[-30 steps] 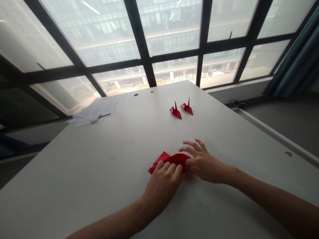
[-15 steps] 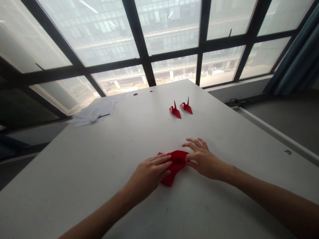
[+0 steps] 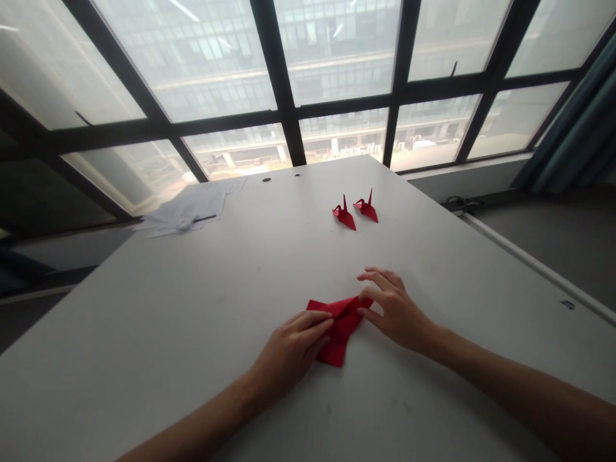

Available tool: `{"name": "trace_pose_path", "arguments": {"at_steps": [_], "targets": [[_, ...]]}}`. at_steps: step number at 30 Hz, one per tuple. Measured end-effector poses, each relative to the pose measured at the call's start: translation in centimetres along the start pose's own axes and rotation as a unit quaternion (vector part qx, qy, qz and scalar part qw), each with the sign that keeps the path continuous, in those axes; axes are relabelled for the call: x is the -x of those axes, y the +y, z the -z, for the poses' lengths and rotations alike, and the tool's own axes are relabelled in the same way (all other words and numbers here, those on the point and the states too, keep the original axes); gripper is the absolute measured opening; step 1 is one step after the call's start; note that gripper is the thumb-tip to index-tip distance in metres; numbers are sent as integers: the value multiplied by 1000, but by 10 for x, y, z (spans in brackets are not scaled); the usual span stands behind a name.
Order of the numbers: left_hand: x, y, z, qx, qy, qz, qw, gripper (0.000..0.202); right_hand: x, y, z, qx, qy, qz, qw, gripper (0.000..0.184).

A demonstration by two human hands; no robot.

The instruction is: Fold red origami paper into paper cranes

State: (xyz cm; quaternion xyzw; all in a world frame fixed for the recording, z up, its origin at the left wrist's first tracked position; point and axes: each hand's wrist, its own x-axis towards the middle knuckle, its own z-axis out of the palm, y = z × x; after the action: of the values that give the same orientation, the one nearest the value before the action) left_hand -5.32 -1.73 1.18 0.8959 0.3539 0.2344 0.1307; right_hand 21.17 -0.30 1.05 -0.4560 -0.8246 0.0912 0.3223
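A piece of red origami paper [image 3: 341, 328], partly folded, lies on the white table with a raised fold across its middle. My left hand [image 3: 296, 340] covers its left part, the fingers close together and holding the paper by the fold; the thumb side rests on the lower flap. At the right end, my right hand [image 3: 387, 308] pinches the paper's corner between thumb and index finger, the other fingers curled loosely above. Beyond the hands stand two finished red paper cranes, a nearer one [image 3: 344, 217] and a farther one [image 3: 367, 209].
White paper sheets [image 3: 192, 204] are spread at the table's far left, with a dark pen [image 3: 205, 219] on them. Two small round holes sit near the far edge of the white table [image 3: 192, 308]. Large windows rise behind, and a blue curtain [image 3: 558, 141] hangs at right.
The paper's upper edge has been folded inward, making a raised crease where it was spread before. My left fingers have drawn closer together. The view has shifted slightly.
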Motion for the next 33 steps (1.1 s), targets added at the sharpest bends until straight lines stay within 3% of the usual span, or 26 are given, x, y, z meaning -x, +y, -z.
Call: {"name": "trace_pose_path", "arguments": {"at_steps": [5,10,15,21,27,33], "targets": [[-3,1,-2,18,2,14,1000,36,-2,3,-2,26,-6,35,999,36],[0,2,-5,-11,7,-8,1000,30,0,5,-3,124,-63,90,986,34],[-1,2,-5,-51,-4,-39,998,29,1,3,-1,189,-98,88,973,27],[-4,5,-4,-68,-21,-49,996,29,4,-7,1,194,-78,68,976,39],[-5,9,-4,-64,-41,-11,997,33,19,-34,-12,162,-98,120,975,65],[0,1,-10,-95,-59,-32,993,43,29,-22,-26,178,-131,81,972,79]]}}
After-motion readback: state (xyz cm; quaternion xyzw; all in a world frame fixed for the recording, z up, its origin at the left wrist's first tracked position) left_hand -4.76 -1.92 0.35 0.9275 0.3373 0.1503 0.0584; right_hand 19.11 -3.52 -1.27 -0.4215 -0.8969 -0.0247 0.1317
